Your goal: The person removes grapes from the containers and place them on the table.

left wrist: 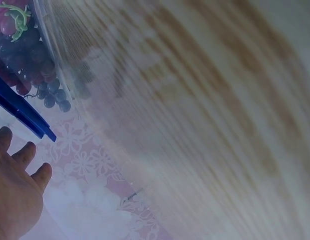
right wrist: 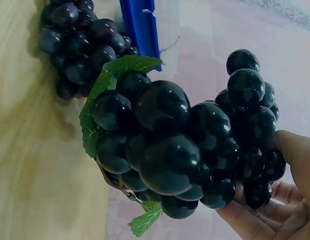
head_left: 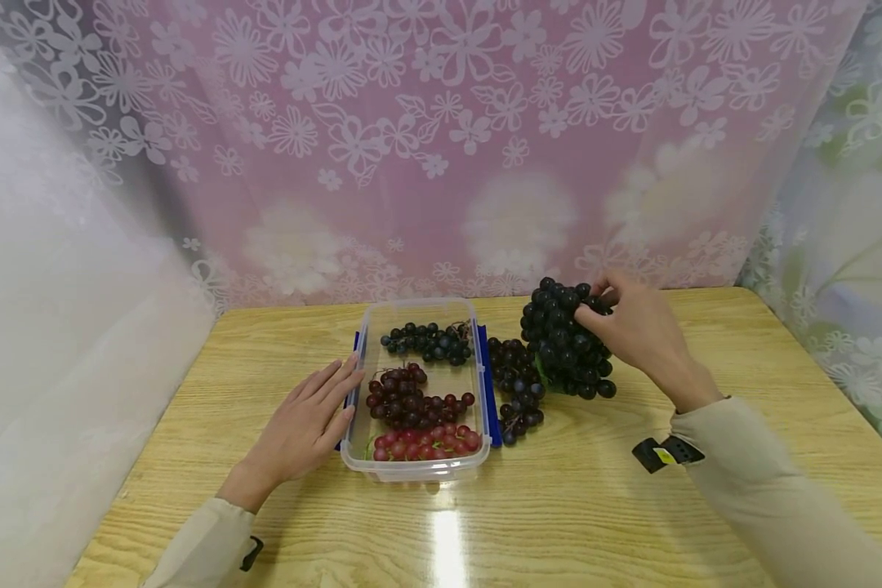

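Only the right wrist view shows green leaves (right wrist: 102,95) under the black grape bunch (head_left: 567,339) that the right grip (head_left: 635,327) clutches, while the left grip (head_left: 309,425) lies flat and relaxed against the clear box (head_left: 419,469).

Near-black grapes (head_left: 566,343) with a green leaf (right wrist: 102,100) fill my right hand (head_left: 635,327). Beside them lies a dark purple bunch (head_left: 516,384). The clear box (head_left: 415,469) carries blue clips (head_left: 491,392) and holds blue-black grapes (head_left: 429,341), dark red grapes (head_left: 407,400) and bright red grapes (head_left: 426,443). My sleeves (head_left: 772,506) are beige, and a black strap (head_left: 665,452) with a yellow spot sits at my right wrist. The table (head_left: 595,506) is pale yellow woodgrain. The curtain (head_left: 441,147) behind is pink with white flowers.
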### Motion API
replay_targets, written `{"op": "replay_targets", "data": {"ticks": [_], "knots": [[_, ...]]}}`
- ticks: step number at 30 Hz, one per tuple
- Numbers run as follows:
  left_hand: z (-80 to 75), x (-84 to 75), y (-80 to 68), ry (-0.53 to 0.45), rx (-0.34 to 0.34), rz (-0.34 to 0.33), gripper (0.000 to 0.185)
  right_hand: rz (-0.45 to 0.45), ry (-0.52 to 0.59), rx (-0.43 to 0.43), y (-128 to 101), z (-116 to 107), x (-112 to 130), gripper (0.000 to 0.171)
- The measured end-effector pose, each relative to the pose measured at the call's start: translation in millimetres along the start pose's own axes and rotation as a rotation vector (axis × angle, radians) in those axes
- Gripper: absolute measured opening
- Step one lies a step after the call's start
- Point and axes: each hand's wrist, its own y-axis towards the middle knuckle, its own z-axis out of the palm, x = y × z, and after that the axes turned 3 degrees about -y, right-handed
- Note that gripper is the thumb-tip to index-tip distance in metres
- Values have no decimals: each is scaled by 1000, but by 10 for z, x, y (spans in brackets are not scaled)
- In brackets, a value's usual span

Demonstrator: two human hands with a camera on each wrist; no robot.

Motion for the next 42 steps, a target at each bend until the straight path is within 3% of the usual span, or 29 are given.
{"op": "replay_targets", "data": {"ticks": [16,22,32,42], "knots": [[-4,-6,1,-8,-3,-4,51,37,52,115,-129,123,-136,34],[-2,-10,-3,-14,-10,-3,50,22,34,164,-198,174,-216,35],[2,-16,-7,-29,-13,-10,49,21,14,167,-285,232,-230,35],[15,-13,-3,-29,-16,-11,49,-22,-70,208,-348,265,-243,34]]}}
